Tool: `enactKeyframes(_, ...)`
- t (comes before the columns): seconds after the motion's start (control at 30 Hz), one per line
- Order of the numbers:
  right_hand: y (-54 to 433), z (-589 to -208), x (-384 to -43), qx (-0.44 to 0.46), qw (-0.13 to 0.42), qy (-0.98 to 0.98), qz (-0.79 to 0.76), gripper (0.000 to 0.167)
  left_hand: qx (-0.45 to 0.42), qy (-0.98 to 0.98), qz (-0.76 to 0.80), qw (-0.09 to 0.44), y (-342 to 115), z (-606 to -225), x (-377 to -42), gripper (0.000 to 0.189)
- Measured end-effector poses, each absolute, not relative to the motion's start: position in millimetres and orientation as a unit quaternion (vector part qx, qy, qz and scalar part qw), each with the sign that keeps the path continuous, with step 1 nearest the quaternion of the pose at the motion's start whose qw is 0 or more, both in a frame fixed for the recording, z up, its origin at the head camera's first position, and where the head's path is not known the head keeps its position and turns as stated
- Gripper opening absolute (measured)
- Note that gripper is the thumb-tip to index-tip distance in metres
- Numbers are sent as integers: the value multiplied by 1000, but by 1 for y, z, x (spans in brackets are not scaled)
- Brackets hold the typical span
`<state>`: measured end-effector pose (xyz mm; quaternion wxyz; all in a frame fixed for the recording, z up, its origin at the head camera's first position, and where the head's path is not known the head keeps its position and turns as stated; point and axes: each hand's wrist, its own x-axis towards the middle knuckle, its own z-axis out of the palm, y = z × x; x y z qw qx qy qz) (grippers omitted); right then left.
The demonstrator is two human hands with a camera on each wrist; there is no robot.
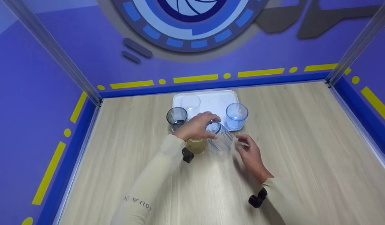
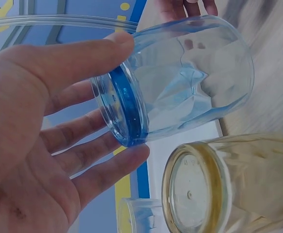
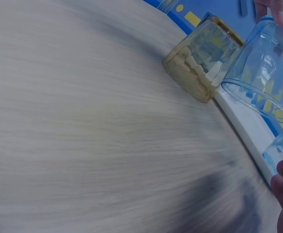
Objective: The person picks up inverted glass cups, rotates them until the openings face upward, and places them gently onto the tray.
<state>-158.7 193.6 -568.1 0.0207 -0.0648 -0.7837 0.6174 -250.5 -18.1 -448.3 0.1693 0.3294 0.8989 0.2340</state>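
My left hand (image 1: 200, 126) grips a clear, blue-tinted cup (image 1: 222, 139) by its base, thumb on one side and fingers on the other. The cup is tilted, base up and mouth down, above the tabletop. Just right of its rim, my right hand (image 1: 251, 156) hovers with fingers loosely bent and holds nothing. Below my left wrist an amber cup (image 1: 197, 145) stands base up on the table; the left wrist view shows the base of this amber cup (image 2: 190, 191) beside the blue-tinted one.
A white tray (image 1: 211, 97) lies at the back of the wooden table (image 1: 289, 131). A clear cup (image 1: 190, 103) stands at its back left and a blue cup (image 1: 237, 116) at its front right. By its left edge is a dark grey cup (image 1: 177, 117). Blue panels enclose the table.
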Motion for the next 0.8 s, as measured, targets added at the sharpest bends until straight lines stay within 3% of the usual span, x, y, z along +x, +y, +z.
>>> enactKeyframes(0.8, 192, -568, -161, -67, 14, -794, 603, 39, 336, 869, 313, 187, -32, -451, -251, 55)
